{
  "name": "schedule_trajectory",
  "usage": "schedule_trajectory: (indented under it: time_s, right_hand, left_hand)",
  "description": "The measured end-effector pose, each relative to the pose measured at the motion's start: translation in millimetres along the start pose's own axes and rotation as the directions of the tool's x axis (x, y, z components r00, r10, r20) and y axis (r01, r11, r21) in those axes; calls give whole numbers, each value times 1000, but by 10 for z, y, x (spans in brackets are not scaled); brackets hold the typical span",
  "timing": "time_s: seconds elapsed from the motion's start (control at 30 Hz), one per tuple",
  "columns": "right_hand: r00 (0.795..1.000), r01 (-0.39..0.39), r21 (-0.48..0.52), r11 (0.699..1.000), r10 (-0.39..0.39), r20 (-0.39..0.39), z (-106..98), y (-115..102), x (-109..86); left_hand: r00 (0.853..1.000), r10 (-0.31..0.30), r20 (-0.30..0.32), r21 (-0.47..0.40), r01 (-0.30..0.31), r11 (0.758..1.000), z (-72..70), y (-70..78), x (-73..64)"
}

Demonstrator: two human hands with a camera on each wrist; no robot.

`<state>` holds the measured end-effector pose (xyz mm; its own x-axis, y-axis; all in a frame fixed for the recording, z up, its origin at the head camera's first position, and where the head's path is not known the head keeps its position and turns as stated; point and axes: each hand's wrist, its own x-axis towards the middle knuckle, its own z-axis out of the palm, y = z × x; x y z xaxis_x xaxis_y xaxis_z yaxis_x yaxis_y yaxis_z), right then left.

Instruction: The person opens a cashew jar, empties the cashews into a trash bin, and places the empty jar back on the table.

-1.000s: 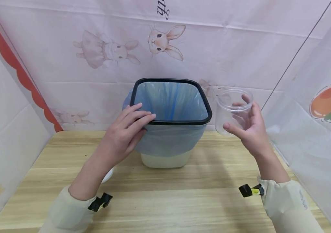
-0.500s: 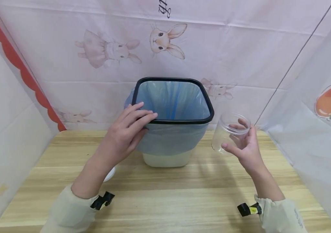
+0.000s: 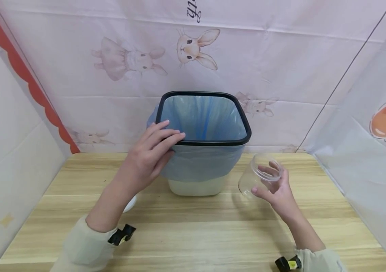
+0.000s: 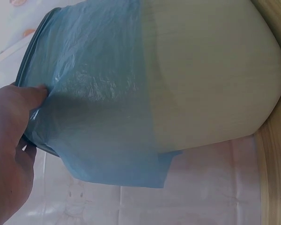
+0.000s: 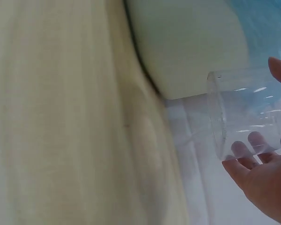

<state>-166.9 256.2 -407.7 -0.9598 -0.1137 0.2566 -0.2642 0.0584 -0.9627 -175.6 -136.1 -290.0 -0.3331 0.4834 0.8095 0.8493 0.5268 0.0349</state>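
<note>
A cream trash can [image 3: 196, 188] stands on the table in the head view, lined with a blue trash bag [image 3: 206, 162] folded over its outside under a black rim [image 3: 213, 143]. My left hand [image 3: 145, 153] grips the rim at its near left corner. Its fingers lie over the edge, and in the left wrist view the thumb [image 4: 36, 96] presses the bag from outside. To the can's right, my right hand [image 3: 279, 193] holds a clear, lidless jar [image 3: 249, 182] by its side. The jar [image 5: 248, 105] looks empty and tilted, its base near the tabletop; contact cannot be told.
A white round lid-like piece [image 3: 130, 204] lies on the wooden table [image 3: 193, 234], partly hidden by the left forearm. Behind the can hangs a rabbit-printed backdrop [image 3: 138, 87]. Pale side sheets [image 3: 359, 151] border the table left and right.
My right hand has lowered the jar from beside the rim toward the tabletop, moving it slightly left and tilting it more. The left hand has stayed on the rim.
</note>
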Motion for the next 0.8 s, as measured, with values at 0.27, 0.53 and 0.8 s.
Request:
schedule_trajectory:
  time_s: [0.27,0.53,0.8]
  right_hand:
    - [997,-44,-92,995,50,64,47,185,-73]
    - [991,-80,-167,983,97,95,51,261,-84]
    - [982,-119,-179,977,143,127,44,329,-109]
  left_hand:
    - [1000,2,-4,2,-2,1000,-1,-15,-20]
    - [1000,0,-3,-1,0,1000,-5,-17,-18]
    - [1000,-9,20,7,9,1000,-8,-32,-39]
